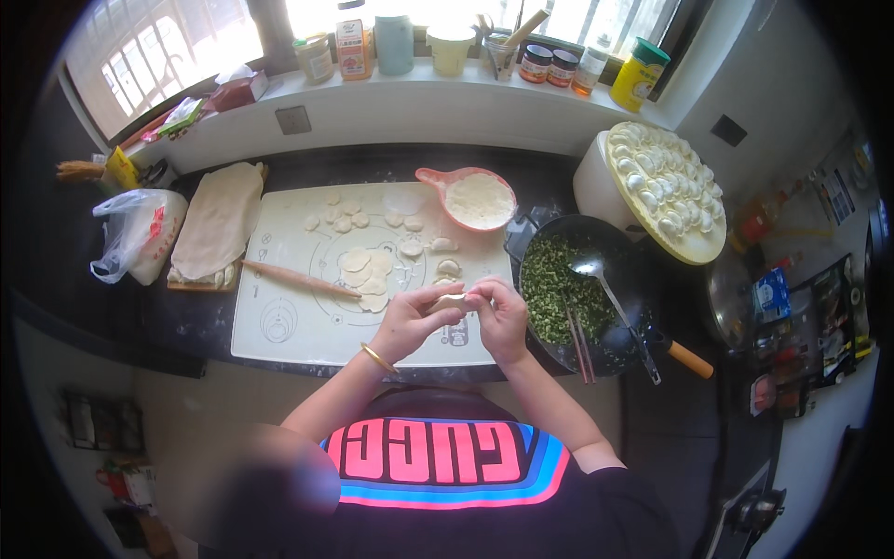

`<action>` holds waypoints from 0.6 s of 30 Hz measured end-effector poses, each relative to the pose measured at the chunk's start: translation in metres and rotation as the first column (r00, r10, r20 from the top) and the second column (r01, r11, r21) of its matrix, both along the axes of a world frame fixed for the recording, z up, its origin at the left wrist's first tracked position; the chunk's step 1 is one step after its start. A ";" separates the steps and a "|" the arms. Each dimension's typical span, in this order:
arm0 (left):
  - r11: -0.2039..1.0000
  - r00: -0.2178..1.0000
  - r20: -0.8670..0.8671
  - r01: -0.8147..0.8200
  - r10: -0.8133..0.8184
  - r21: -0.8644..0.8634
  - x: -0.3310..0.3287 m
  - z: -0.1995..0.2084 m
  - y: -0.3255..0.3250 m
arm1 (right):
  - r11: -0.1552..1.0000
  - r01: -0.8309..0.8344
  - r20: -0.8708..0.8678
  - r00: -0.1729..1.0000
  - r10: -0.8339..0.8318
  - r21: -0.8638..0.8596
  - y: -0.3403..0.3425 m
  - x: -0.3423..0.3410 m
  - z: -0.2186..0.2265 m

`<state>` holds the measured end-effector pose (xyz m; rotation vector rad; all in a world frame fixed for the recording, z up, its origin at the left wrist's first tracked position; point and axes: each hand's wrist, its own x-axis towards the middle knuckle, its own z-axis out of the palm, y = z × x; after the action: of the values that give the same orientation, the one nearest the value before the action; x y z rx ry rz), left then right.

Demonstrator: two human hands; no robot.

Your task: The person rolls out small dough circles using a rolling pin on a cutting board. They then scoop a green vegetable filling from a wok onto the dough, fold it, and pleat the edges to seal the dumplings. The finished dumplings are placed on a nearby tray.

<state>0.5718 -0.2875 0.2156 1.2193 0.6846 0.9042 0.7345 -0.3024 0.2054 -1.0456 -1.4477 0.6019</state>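
Above the near part of a white pastry mat (270, 233), both my hands pinch a dumpling (453, 302) between their fingertips. My left hand (410, 321), with a gold bangle at its wrist, grips the dumpling's left side. Its right end is pressed by the fingers of my right hand (501, 321). Just beyond them lie a few finished dumplings (448, 268). To the left is an overlapping pile of round wrappers (369, 272), with the tip of a wooden rolling pin (300, 278) by it. Small dough pieces (343, 222) sit farther back.
At right, a dark pan (633, 317) holds chopped green filling (549, 270), a metal spoon (610, 293) and chopsticks (579, 345). A pink bowl (447, 180) of flour stands behind. Dumplings cover a round tray (712, 244) at back right. A cloth-covered board (219, 219) and plastic bag (140, 233) lie left.
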 end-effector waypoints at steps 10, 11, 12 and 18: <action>0.995 0.996 -0.076 -0.045 0.051 0.084 -0.030 -0.011 0.006 | 0.997 -0.070 0.155 0.986 0.066 0.021 0.004 -0.024 0.000; 0.996 0.995 -0.078 -0.050 0.056 0.078 -0.033 -0.011 0.005 | 0.998 -0.046 0.210 0.977 0.038 0.032 0.006 -0.028 -0.001; 0.996 0.995 -0.081 -0.057 0.062 0.072 -0.036 -0.013 0.004 | 0.999 -0.024 0.264 0.964 0.011 0.044 0.007 -0.032 -0.003; 0.980 0.980 -0.156 -0.099 0.127 0.174 -0.057 -0.022 0.005 | 0.987 -0.062 0.345 0.939 0.006 0.150 0.006 -0.051 0.009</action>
<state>0.5148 -0.2821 0.1936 1.4275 0.8325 0.9763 0.6836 -0.2967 0.2141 -1.0352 -1.7913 0.3293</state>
